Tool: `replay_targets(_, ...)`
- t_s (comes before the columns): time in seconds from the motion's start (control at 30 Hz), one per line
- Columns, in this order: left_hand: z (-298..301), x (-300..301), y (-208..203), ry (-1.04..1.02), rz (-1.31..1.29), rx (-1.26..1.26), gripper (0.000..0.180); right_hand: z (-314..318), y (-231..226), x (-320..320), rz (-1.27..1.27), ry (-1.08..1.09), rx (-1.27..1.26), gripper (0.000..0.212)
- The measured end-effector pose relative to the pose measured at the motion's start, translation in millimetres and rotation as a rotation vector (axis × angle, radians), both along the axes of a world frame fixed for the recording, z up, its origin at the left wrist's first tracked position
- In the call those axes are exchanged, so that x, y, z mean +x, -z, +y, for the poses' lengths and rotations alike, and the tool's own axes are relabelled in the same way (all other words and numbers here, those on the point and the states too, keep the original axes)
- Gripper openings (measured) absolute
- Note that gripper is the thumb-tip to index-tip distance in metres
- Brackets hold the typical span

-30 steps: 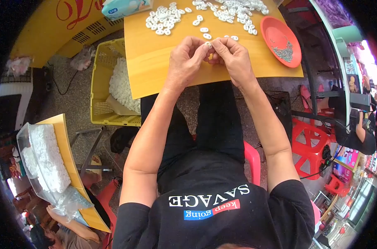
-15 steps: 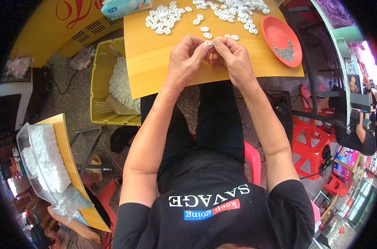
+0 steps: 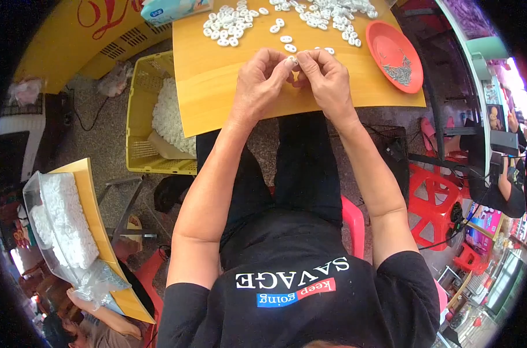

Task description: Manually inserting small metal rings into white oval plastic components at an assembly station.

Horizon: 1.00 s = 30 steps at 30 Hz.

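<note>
wooden table top, yellow-orange, spans the upper middle of view, person seated at its near edge. yellow plastic crate stands on the floor just left of the table, filled with white pieces. second tray of white material in clear plastic lies on a yellow board, lower left, well apart from the hands. red stool to the right of the person's knees. red round plate sits on the table's right side, a small heap of grey metal bits on it. scatter of small white plastic pieces across the far part of the table, in two loose groups.

left hand and right hand meet over the table's near middle, fingertips touching. both are pinched narrow on one small white piece, held between thumbs and forefingers just above the table top, near the loose pieces.
</note>
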<state>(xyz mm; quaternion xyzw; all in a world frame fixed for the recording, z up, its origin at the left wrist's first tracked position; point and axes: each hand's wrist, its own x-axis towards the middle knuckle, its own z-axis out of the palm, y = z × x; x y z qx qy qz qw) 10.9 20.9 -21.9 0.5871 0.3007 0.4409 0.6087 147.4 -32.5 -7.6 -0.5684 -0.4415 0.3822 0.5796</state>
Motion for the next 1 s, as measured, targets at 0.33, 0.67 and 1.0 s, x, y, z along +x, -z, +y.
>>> replay_targets(0.33,-1,0,0,0.007,-0.044,-0.014,0.016,3,8,-10,-0.269,0.138,0.117,0.019)
replay_targets(0.67,-7,-1,-12,-0.018,-0.088,-0.127,0.015,-1,-9,-12,0.137,0.017,0.004,0.02)
replay_targets(1.0,-18,-6,-5,-0.056,-0.123,-0.095,0.015,-3,-9,-14,-0.041,0.002,0.034,0.02)
